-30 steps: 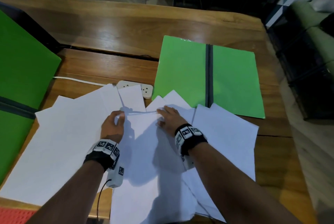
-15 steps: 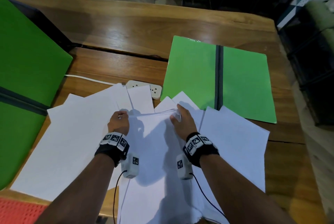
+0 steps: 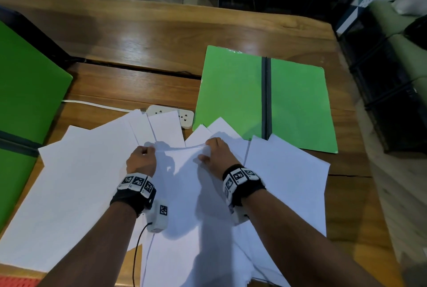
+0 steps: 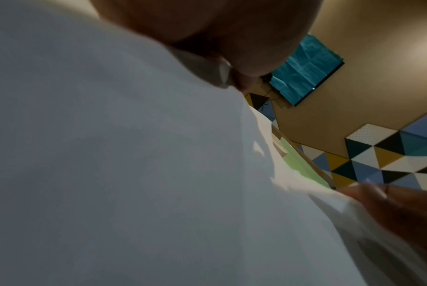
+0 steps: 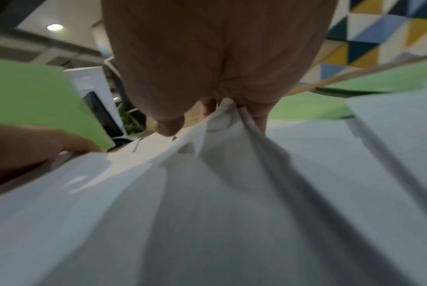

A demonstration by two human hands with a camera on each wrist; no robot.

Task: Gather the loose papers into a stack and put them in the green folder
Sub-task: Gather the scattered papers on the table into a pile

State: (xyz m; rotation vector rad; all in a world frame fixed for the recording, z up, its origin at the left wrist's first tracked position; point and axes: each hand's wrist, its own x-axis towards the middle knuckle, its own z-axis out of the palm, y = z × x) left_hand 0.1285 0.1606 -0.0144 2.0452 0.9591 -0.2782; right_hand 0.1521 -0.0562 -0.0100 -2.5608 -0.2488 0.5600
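Note:
Several white sheets lie fanned over the near part of the wooden table point(image 3: 147, 39). In the middle a thin stack of papers point(image 3: 184, 185) has its far edge lifted. My left hand point(image 3: 141, 159) grips that edge at its left corner, fingers curled. My right hand point(image 3: 216, 152) pinches the same edge at its right corner, thumb on top; the right wrist view shows the sheets point(image 5: 231, 120) bunched between thumb and fingers. The open green folder point(image 3: 231, 92) with a dark spine lies flat beyond my right hand, its near edge partly under loose papers point(image 3: 286, 175).
A white power strip point(image 3: 184, 116) with a white cable point(image 3: 92, 104) sits between the papers and the folder. A second green folder point(image 3: 25, 83) lies at the left table edge. Dark seating stands beyond the right edge. A red surface point(image 3: 18, 281) shows at the near left corner.
Both hands have closed on the far edge of the middle stack and lifted it slightly. The right hand shifted from lying flat to pinching the right corner.

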